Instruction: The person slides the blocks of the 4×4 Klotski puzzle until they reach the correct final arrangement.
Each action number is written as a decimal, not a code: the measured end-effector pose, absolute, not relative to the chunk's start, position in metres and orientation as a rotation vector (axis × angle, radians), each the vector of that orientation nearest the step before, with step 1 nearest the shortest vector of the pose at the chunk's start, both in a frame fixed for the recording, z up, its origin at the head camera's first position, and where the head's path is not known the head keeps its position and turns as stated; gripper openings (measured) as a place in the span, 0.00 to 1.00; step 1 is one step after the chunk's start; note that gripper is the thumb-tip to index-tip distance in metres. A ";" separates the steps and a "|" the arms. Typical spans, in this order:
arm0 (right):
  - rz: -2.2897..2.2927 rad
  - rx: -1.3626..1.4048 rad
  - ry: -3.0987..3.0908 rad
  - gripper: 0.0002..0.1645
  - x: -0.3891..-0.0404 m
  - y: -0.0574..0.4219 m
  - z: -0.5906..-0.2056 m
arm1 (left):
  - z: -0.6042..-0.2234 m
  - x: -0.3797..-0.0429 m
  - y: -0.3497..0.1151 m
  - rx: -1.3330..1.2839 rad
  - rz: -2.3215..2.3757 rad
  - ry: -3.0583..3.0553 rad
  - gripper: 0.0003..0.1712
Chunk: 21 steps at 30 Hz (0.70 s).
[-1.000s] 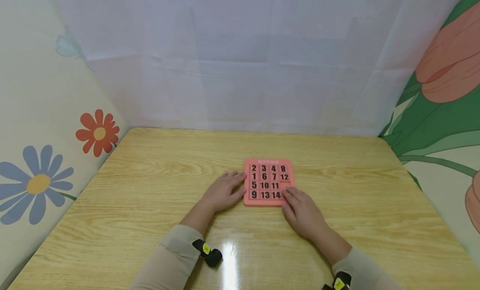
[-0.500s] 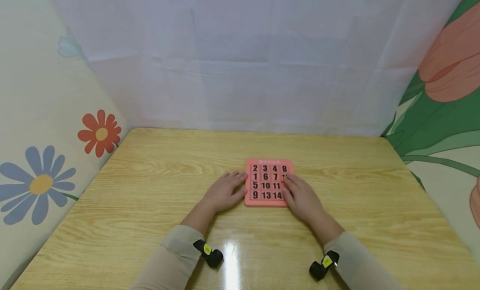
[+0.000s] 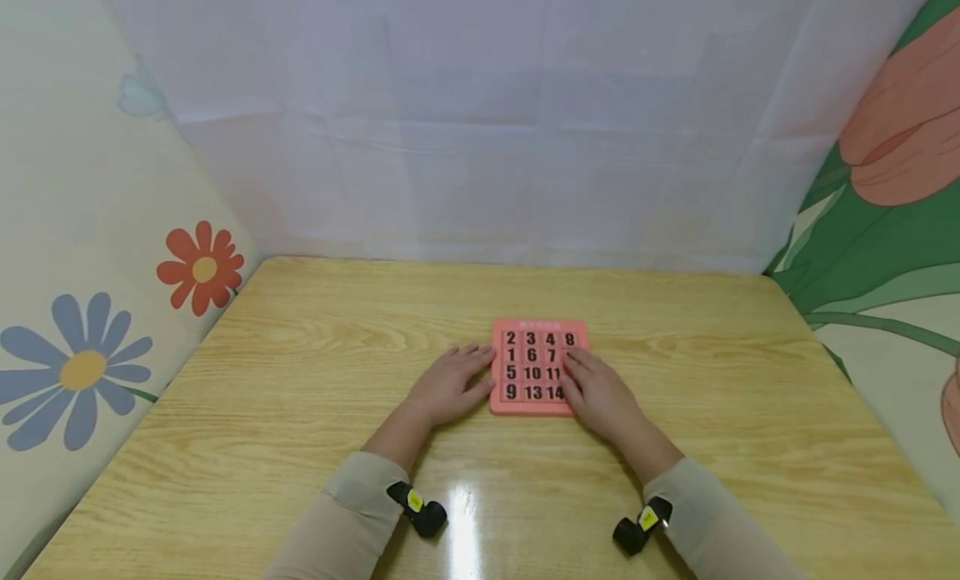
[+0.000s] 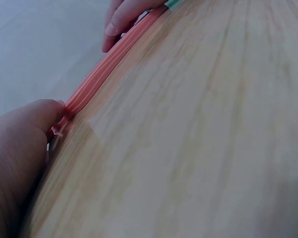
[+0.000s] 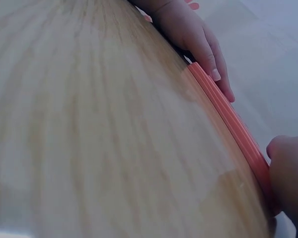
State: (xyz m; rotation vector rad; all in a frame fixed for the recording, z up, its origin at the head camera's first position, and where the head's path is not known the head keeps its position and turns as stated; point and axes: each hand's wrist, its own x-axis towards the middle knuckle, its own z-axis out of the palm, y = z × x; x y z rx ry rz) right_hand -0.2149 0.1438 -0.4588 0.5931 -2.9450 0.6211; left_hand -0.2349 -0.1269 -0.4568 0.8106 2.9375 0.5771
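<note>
A pink sliding number puzzle (image 3: 532,364) lies flat on the table. Its top row reads 2, 3, 4, 8; the fingers cover most of the right column below the 8. My left hand (image 3: 448,384) rests at the frame's left edge, fingers extended and touching its side. From the right, my right hand (image 3: 603,397) reaches over the frame with its fingertips on the right-hand tiles. The left wrist view shows the puzzle's edge (image 4: 109,64) side-on, with the left thumb against it. In the right wrist view, the right hand (image 5: 293,168) is at the near end of the frame.
The wooden table (image 3: 337,313) surrounds the puzzle. A white sheet (image 3: 480,147) hangs behind its far edge, and flower-patterned panels (image 3: 82,370) stand at both sides. A black camera is strapped to each sleeve; light glares on the table's front.
My right hand has moved up from the lower right corner to the second row's right end, now covering the 12 and the gap seen below it. The left hand stays put.
</note>
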 end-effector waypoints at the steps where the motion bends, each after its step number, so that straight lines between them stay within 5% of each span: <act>1: 0.616 0.595 -2.946 0.30 -0.214 0.144 -0.459 | -0.457 -0.235 -0.127 0.810 0.575 2.938 0.34; 21: 0.605 0.592 -2.947 0.30 -0.195 0.144 -0.458 | -0.457 -0.236 -0.127 0.822 0.587 2.944 0.34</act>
